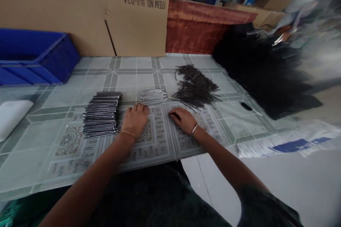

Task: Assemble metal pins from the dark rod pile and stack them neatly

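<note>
My left hand (pixel 135 120) rests on the table with its fingers curled, just below a small pile of thin silver rods (pixel 153 96). Whatever its fingertips hold, if anything, is hidden. My right hand (pixel 185 120) has its fingers and thumb pressed together at the left, below a loose heap of dark, thin sticks or tubes (pixel 195 92). What sits in that pinch is too small to make out. To the left of my left hand lies a neat stack of dark rods with light, shiny parts (pixel 101 114), all running sideways.
A patterned cover (pixel 128 66) lies over the table. At the back left stands a blue plastic bin (pixel 60 56) against a large cardboard sheet (pixel 138 28). A white object (pixel 16 115) lies at the left edge. Black material (pixel 255 64) is piled on the right, near a small black item (pixel 245 106).
</note>
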`<move>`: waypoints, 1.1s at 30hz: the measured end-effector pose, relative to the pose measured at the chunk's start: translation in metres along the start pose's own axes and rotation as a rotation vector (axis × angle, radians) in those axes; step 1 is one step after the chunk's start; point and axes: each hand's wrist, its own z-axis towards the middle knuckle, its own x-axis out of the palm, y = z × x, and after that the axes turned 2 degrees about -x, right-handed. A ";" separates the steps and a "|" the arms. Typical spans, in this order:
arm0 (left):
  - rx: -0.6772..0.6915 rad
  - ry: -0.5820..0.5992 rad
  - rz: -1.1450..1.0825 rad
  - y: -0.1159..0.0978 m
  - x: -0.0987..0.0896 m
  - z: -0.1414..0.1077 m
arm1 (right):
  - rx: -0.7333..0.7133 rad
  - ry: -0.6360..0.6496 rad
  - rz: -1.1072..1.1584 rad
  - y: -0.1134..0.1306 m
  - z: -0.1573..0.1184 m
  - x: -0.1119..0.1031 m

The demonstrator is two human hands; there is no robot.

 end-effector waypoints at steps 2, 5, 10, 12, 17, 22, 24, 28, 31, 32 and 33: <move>-0.001 -0.027 -0.065 -0.007 0.005 -0.019 | 0.034 -0.073 0.106 0.000 -0.002 0.001; -0.004 -0.022 -0.140 -0.016 0.015 -0.040 | 0.076 -0.110 0.171 0.001 -0.006 0.004; -0.016 -0.014 -0.211 -0.018 0.022 -0.044 | 0.100 -0.147 0.193 0.004 -0.010 0.009; -0.013 -0.006 -0.220 -0.017 0.021 -0.043 | 0.104 -0.147 0.199 0.005 -0.010 0.009; -0.016 -0.013 -0.207 -0.016 0.021 -0.043 | 0.095 -0.144 0.203 0.006 -0.010 0.008; -0.014 -0.036 -0.230 -0.015 0.026 -0.044 | 0.092 -0.164 0.229 0.007 -0.011 0.007; -0.013 -0.040 -0.231 -0.015 0.026 -0.044 | 0.098 -0.167 0.240 0.008 -0.011 0.007; -0.018 -0.032 -0.222 -0.015 0.023 -0.043 | 0.107 -0.170 0.255 0.008 -0.011 0.006; -0.018 -0.031 -0.213 -0.015 0.023 -0.043 | 0.102 -0.162 0.257 0.007 -0.011 0.006; -0.013 -0.036 -0.204 -0.015 0.024 -0.043 | 0.097 -0.160 0.261 0.007 -0.011 0.006; -0.006 -0.043 -0.193 -0.014 0.025 -0.043 | 0.092 -0.161 0.267 0.007 -0.011 0.006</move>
